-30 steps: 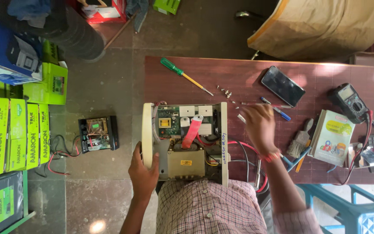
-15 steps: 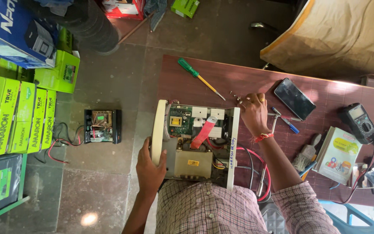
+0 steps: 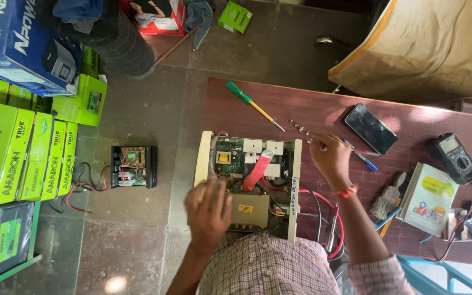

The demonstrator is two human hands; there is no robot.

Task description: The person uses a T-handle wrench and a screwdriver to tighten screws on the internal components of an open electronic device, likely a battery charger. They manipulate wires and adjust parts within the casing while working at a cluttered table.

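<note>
An open metal device case (image 3: 296,191) with a circuit board, a red strap (image 3: 258,169) and a boxed transformer inside lies at the near edge of a brown table (image 3: 301,106). My left hand (image 3: 208,210), blurred, lies palm down with fingers apart over the case's left front part. To the right of the case's far corner, my right hand (image 3: 330,158) has its fingertips drawn together beside a row of small screws (image 3: 300,128). Whether it pinches one is not visible.
On the table are a green-handled screwdriver (image 3: 240,92), a phone (image 3: 371,128), pens (image 3: 360,154), a multimeter (image 3: 454,153), a booklet (image 3: 427,191) and red wires. A small open black unit (image 3: 133,166) sits on the floor; green boxes (image 3: 6,153) are stacked at left.
My left hand left the case's left wall and moved right, over its inside. My right hand went from the case's far right corner back out to the screws.
</note>
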